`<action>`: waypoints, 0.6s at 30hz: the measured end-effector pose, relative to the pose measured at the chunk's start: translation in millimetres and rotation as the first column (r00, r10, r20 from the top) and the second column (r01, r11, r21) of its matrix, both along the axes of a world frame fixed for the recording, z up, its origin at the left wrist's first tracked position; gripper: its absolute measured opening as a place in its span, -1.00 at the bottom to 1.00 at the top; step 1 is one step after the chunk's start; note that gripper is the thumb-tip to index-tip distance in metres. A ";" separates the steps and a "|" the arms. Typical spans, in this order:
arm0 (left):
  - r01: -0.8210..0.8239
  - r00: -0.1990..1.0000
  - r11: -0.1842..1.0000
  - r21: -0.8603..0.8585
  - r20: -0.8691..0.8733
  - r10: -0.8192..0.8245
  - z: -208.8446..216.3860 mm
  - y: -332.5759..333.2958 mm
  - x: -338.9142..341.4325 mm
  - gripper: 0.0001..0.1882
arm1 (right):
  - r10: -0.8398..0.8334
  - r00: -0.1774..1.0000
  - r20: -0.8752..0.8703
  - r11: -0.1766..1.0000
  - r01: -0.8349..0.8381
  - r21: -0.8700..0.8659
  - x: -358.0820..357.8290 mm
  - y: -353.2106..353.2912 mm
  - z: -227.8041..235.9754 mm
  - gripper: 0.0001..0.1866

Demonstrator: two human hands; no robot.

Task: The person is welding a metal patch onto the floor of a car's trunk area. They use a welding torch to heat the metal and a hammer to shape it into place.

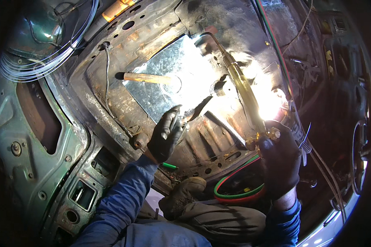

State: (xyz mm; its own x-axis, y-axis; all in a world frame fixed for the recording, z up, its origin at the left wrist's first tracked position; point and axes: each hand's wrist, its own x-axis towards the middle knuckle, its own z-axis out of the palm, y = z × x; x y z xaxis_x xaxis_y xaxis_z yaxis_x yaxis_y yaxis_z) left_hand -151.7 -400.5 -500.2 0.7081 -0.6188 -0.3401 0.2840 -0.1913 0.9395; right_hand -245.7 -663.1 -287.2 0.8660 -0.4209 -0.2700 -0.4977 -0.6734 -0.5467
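There is one view only, from a wide fisheye camera worn on the person's head, looking steeply down and forward into a stripped car body. It sits close: the shiny sheet-metal patch (169, 78) lies near the middle, just above the forearms that come in from the lower edge. Around that patch the rusty floor (202, 144) bends outward, and the rim goes dark.
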 end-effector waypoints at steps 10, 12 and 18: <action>0.017 0.998 0.998 0.067 -0.056 -0.013 35.6 -9.2 16.5 -0.33 | 0.006 0.999 -0.050 1.000 -0.006 -0.007 -19.1 1.6 -23.7 -0.76; 0.070 0.997 0.991 0.111 -0.039 -0.066 22.6 -4.0 16.0 -0.43 | -0.096 0.995 0.038 0.994 0.094 0.059 -33.9 4.9 -36.3 -0.64; 0.058 0.992 0.998 0.026 0.115 -0.061 -6.5 9.3 11.9 -0.58 | -0.386 0.913 -0.130 0.848 0.407 0.339 -57.6 21.3 -63.2 -0.62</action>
State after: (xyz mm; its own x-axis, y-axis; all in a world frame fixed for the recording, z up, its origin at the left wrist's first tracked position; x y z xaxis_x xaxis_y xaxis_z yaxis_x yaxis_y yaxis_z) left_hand -139.8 -391.2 -506.7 0.7056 -0.6541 -0.2724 0.1614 -0.2259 0.9607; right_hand -303.3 -641.8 -350.4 0.6255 -0.5935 -0.5064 -0.7170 -0.1812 -0.6731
